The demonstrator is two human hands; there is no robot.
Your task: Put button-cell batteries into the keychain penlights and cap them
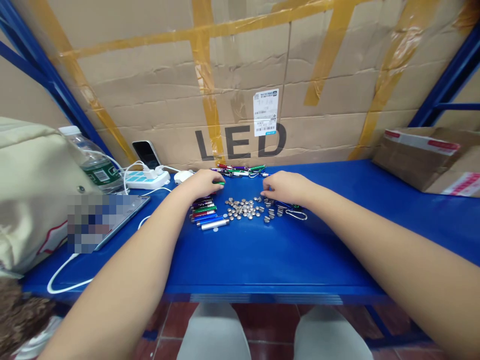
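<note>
My left hand (pixel 205 183) is closed above a row of slim metal tubes, with a green tube (pixel 219 183) poking out from its fingertips. Red, green, blue and silver tubes (pixel 214 225) lie side by side below it. Between my hands are many small silver button cells (pixel 245 209), some loose. Short stacks of cells (pixel 271 214) sit near my right hand (pixel 281 186), whose fingers are curled together; what they hold, if anything, is hidden. A silver carabiner clip (pixel 296 215) lies beneath my right wrist, attached to a partly covered blue piece.
More coloured tubes with clips (pixel 242 170) lie at the back against a large cardboard box (pixel 157 85). To the left are a power strip (pixel 148 179), phone (pixel 146 154), tablet (pixel 123 220), water bottle (pixel 99 170) and bag (pixel 33 185). An open carton (pixel 408 160) stands right.
</note>
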